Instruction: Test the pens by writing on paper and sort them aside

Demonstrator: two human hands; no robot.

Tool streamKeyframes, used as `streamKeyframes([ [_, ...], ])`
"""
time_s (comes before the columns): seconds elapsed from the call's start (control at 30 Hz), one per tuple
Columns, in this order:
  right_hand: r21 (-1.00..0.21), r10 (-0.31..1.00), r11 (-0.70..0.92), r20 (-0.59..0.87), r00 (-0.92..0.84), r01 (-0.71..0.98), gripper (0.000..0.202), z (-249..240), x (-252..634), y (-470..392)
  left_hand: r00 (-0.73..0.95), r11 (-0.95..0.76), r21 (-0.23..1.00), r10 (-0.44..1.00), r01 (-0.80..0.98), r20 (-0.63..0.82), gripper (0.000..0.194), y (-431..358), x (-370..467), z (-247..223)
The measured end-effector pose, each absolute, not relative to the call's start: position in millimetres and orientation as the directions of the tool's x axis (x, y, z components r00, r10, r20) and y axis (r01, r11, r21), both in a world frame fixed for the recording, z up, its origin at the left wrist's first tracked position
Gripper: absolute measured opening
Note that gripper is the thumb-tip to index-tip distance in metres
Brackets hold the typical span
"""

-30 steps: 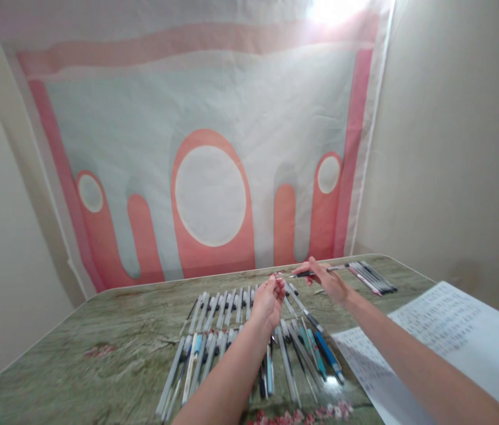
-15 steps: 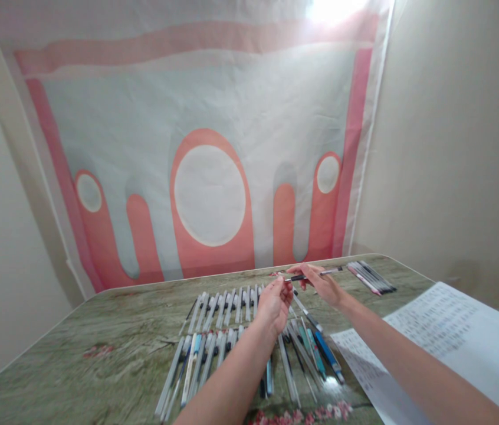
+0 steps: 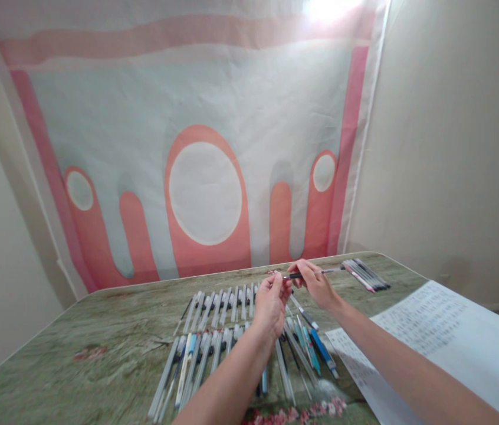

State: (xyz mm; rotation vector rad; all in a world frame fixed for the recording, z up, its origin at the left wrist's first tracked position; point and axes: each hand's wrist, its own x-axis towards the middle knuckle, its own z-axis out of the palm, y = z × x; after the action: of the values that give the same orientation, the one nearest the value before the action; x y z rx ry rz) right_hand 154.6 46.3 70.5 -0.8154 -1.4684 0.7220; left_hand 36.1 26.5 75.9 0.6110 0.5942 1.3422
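Observation:
Over the far part of the table, a slim pen with a dark grip and a clear barrel lies nearly level between both hands. My left hand pinches its left end with thumb and fingertips. Closed around the middle is my right hand, and the barrel sticks out to the right of it. Beneath my hands lie two rows of pens: a back row of clear pens and a front row of mostly clear pens. My left forearm hides part of the front row. A blue pen is at its right end.
A bundle of dark and pink pens lies at the back right. White sheets with handwriting cover the right side of the wood-patterned table. Behind the table hangs a pink and grey cloth.
The view has shifted slightly, so the table's things sit a little further left. Both hands keep hold of the pen, and the right fingers have closed more around it.

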Motion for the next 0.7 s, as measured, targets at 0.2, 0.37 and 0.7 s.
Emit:
streamKeyframes([
  [0.2, -0.818, 0.822, 0.568, 0.568, -0.025, 0.092, 0.036, 80, 158, 42, 0.138, 0.144, 0.703, 0.988, -0.696, -0.067, 0.011, 26, 40, 77],
  [0.37, -0.813, 0.818, 0.575, 0.574, -0.041, 0.086, 0.038, 85, 161, 42, 0.143, 0.129, 0.706, 0.989, -0.696, -0.040, 0.008, 25, 41, 81],
  [0.7, -0.873, 0.867, 0.486, 0.474, -0.156, 0.047, 0.031, 97, 174, 44, 0.071, 0.039, 0.729, 0.997, -0.684, 0.013, 0.007, 51, 24, 86],
])
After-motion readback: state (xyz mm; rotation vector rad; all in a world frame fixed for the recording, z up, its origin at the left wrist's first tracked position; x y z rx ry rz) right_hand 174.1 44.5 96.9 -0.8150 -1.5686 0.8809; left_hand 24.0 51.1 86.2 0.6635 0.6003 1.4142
